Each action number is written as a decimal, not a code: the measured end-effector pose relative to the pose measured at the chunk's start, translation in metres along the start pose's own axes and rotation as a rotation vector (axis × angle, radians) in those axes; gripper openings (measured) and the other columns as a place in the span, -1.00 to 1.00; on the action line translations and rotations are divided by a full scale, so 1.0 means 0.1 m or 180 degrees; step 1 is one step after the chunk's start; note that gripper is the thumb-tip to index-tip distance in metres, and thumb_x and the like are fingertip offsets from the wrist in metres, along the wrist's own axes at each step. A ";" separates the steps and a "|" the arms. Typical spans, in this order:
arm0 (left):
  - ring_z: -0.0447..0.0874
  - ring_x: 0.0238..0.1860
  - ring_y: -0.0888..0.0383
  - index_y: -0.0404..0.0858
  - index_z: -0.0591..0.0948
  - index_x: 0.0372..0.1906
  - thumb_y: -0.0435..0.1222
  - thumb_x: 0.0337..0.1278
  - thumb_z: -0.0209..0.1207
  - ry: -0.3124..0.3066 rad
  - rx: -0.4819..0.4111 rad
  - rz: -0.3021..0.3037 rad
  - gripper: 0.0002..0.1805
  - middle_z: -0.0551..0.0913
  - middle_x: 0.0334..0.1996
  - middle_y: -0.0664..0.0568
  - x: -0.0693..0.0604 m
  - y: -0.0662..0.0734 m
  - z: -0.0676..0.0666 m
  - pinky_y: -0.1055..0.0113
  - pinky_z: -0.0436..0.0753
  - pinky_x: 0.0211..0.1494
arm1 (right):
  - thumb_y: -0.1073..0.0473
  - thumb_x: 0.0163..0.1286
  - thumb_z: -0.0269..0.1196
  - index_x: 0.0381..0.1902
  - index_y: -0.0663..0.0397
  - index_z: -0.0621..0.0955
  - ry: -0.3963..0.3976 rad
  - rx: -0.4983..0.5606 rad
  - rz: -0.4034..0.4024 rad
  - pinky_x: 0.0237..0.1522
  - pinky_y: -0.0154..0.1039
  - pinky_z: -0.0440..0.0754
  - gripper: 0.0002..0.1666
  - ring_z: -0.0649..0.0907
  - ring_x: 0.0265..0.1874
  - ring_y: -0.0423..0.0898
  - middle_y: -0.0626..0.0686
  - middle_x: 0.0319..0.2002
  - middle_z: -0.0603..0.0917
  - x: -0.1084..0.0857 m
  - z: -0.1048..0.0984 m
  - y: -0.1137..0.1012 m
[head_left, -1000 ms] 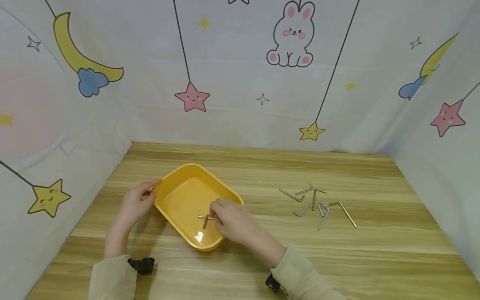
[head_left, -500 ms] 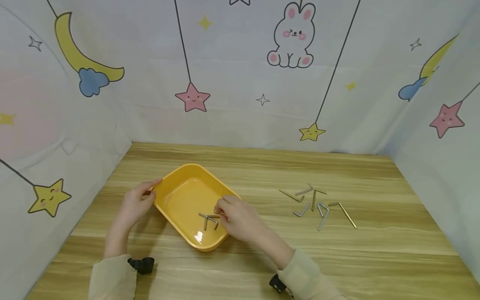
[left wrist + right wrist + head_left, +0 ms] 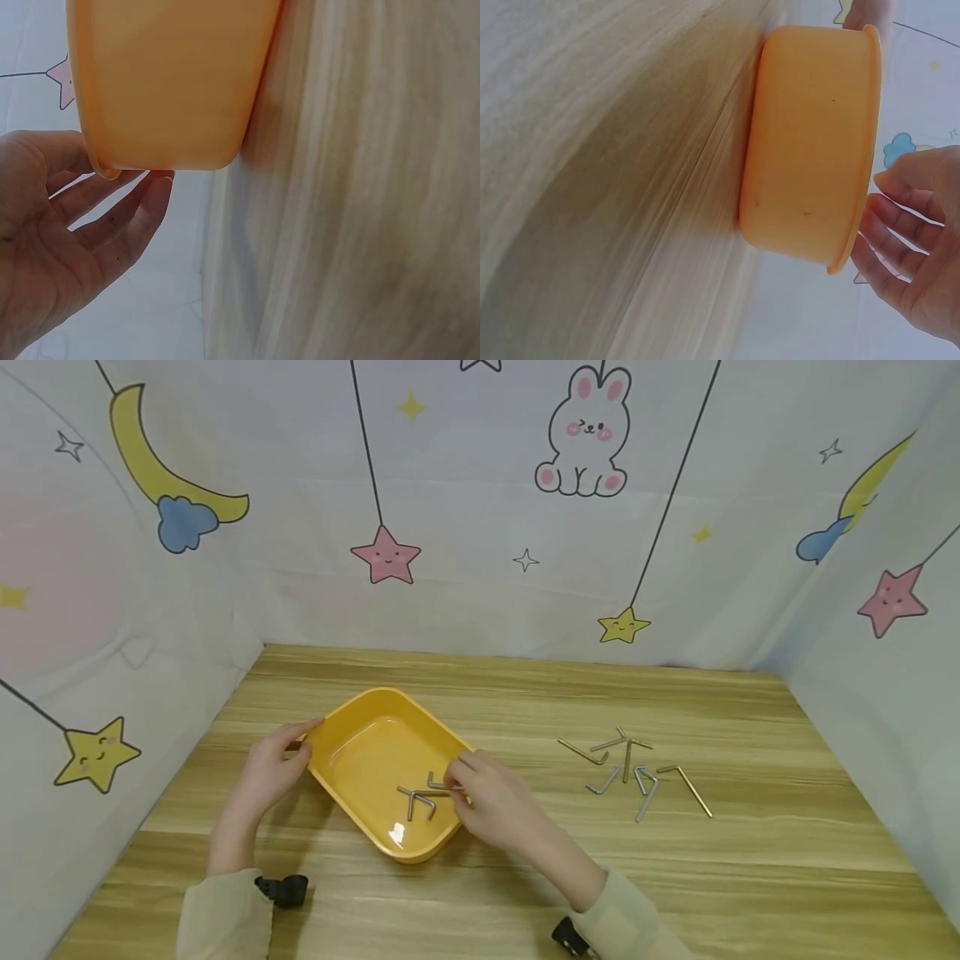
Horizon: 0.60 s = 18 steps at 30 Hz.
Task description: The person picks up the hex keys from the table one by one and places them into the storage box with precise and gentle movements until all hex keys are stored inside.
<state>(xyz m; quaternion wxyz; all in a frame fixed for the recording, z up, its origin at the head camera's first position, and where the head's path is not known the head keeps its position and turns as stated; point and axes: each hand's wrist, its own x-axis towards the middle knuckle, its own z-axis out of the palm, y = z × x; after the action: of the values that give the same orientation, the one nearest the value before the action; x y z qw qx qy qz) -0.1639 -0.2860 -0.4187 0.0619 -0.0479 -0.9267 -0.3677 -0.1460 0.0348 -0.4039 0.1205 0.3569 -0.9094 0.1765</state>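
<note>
My left hand (image 3: 273,768) grips the left corner of the yellow tray (image 3: 341,802), thumb at the rim and fingers against the outer wall in the left wrist view. Over the tray's right rim, my right hand (image 3: 495,797) has its fingertips inside, pinching the end of a silver L-shaped metal rod (image 3: 438,785). Below it, several more bent metal rods (image 3: 422,798) cross one another on the tray bottom. In the right wrist view, the tray wall (image 3: 810,142) partly hides the fingertips of my right hand (image 3: 922,232).
Several bent rods, silver and brass-coloured (image 3: 693,792), lie loosely grouped on the wooden table (image 3: 750,877) right of the tray. White cloth (image 3: 465,610) printed with stars, moons and a rabbit stands behind and along both sides.
My right hand has moved right across the tray toward its rim, and more bent rods show on the bottom. My left hand and the tray have stayed in place.
</note>
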 end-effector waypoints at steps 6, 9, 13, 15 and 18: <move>0.54 0.08 -0.36 -0.35 0.43 0.31 -0.40 0.37 -0.06 -0.0001 -0.0005 0.0019 -0.56 0.44 0.26 -0.38 0.00 -0.01 0.01 -0.12 0.62 0.02 | 0.27 0.17 0.31 -0.29 -0.07 0.60 0.0035 0.0011 0.0040 -0.35 -0.43 0.52 -0.85 0.53 -0.26 -0.25 -0.18 -0.29 0.59 -0.06 -0.05 0.01; 0.54 0.07 -0.36 -0.36 0.44 0.30 -0.41 0.37 -0.06 0.0019 -0.0013 0.0039 -0.56 0.44 0.25 -0.39 0.00 -0.01 0.01 -0.12 0.63 0.00 | 0.28 0.16 0.32 -0.29 -0.06 0.61 0.0108 0.0010 -0.0023 -0.30 -0.41 0.54 -0.83 0.54 -0.25 -0.26 -0.17 -0.28 0.59 -0.10 -0.05 0.04; 0.55 0.05 -0.36 -0.37 0.44 0.29 -0.42 0.36 -0.05 0.0051 -0.0005 0.0064 -0.57 0.45 0.24 -0.40 -0.01 -0.01 0.01 -0.11 0.64 -0.03 | 0.29 0.14 0.32 -0.30 -0.06 0.60 0.0198 -0.0002 -0.0168 -0.29 -0.42 0.53 -0.82 0.52 -0.28 -0.27 -0.17 -0.30 0.60 -0.15 -0.04 0.09; 0.55 0.04 -0.37 -0.38 0.44 0.29 -0.42 0.36 -0.05 0.0058 0.0004 0.0080 -0.57 0.46 0.23 -0.40 0.00 -0.01 0.01 -0.11 0.64 -0.04 | 0.29 0.13 0.32 -0.30 -0.06 0.59 0.0226 -0.0009 -0.0225 -0.30 -0.42 0.52 -0.81 0.51 -0.30 -0.27 -0.17 -0.30 0.59 -0.18 -0.03 0.11; 0.55 0.05 -0.36 -0.37 0.45 0.29 -0.41 0.36 -0.06 0.0052 0.0006 0.0074 -0.57 0.46 0.24 -0.40 0.00 -0.01 0.00 -0.10 0.64 -0.04 | 0.30 0.13 0.31 -0.29 -0.05 0.59 0.0264 -0.0003 -0.0275 -0.29 -0.41 0.52 -0.80 0.51 -0.30 -0.26 -0.16 -0.31 0.59 -0.21 -0.02 0.14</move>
<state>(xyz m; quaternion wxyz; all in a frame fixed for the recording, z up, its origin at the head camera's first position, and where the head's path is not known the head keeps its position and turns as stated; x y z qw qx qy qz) -0.1637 -0.2867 -0.4201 0.0738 -0.0556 -0.9259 -0.3664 -0.1400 0.0578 -0.4129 0.1657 0.3882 -0.8874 0.1853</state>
